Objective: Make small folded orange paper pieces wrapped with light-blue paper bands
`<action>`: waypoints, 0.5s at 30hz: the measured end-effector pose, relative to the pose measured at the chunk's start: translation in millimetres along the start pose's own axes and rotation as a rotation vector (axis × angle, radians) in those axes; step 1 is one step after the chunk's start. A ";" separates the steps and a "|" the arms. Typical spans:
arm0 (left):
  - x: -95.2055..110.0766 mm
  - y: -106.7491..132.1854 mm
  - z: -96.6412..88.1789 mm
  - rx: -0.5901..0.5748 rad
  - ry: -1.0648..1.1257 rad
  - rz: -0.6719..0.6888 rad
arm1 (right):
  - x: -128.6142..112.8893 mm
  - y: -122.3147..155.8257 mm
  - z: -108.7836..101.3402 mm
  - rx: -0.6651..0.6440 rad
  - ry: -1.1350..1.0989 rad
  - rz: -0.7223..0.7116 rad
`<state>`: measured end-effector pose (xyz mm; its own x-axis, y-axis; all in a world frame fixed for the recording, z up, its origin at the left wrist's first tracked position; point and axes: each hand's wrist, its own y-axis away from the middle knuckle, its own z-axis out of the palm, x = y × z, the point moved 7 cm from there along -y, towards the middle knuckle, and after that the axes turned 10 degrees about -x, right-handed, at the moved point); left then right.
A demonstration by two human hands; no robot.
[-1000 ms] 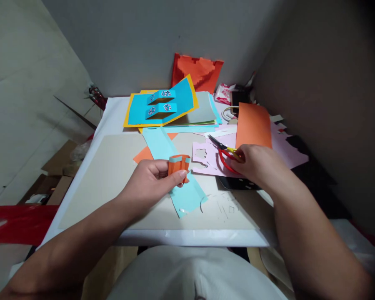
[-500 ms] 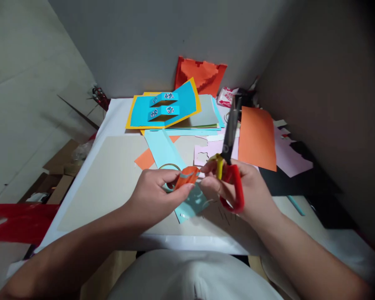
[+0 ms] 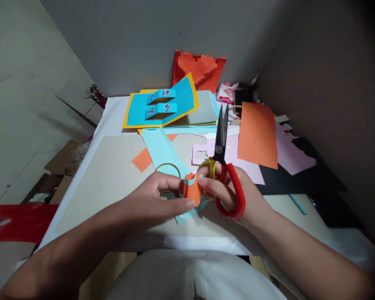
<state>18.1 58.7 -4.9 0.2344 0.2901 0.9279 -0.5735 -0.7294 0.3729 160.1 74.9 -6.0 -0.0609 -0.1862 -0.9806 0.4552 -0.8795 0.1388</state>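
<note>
Over the grey board (image 3: 93,196), our left hand (image 3: 153,196) pinches a small folded orange paper (image 3: 193,191) between thumb and fingers, while our right hand (image 3: 234,196) grips scissors (image 3: 220,139), blades up, its fingers touching the paper.

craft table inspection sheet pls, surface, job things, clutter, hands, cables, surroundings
surface: grey card on a white-covered table
job's things: small folded orange paper piece, red-and-yellow-handled scissors
clutter: blue pop-up card, orange sheet, pink paper, light blue strip, tape roll
hands: left hand holds the orange piece; right hand holds the scissors
cables: nothing seen
surroundings: grey walls, cardboard, red plastic
</note>
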 end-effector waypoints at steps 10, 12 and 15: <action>-5.5 -0.7 -0.5 -0.046 -0.029 -0.097 | -3.2 0.2 3.7 0.011 0.023 -0.013; -4.9 -0.5 -1.4 -0.026 -0.035 -0.091 | -3.9 0.2 4.7 -0.002 -0.006 -0.033; -4.9 0.2 -3.0 -0.008 -0.020 -0.078 | -6.5 0.9 5.3 -0.018 -0.009 -0.051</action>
<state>14.4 59.0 -9.4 0.2942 0.3329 0.8959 -0.5590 -0.7004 0.4438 156.2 72.9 1.3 -0.0922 -0.1447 -0.9852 0.4670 -0.8801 0.0856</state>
